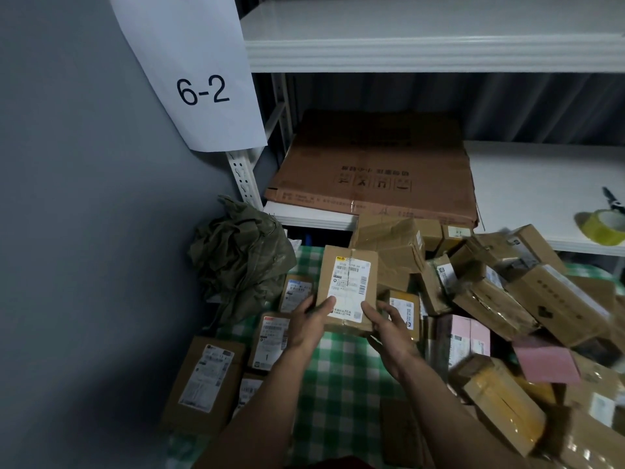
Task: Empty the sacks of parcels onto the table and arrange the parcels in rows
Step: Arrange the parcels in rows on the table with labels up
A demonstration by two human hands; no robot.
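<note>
I hold a brown cardboard parcel (348, 286) with a white label above the table with a green checked cloth (341, 367). My left hand (309, 321) grips its lower left corner and my right hand (389, 328) grips its lower right edge. Several labelled parcels (206, 384) lie flat in a line along the table's left side. A jumbled heap of parcels (507, 299) covers the right half. A crumpled olive-green sack (240, 255) sits at the table's back left corner.
A grey wall (84, 231) bounds the left, with a paper sign reading 6-2 (199, 82). White shelving behind holds a big flat carton (375, 167), a tape roll (603, 226) and scissors (612, 199). Pink parcels (544, 363) lie in the heap.
</note>
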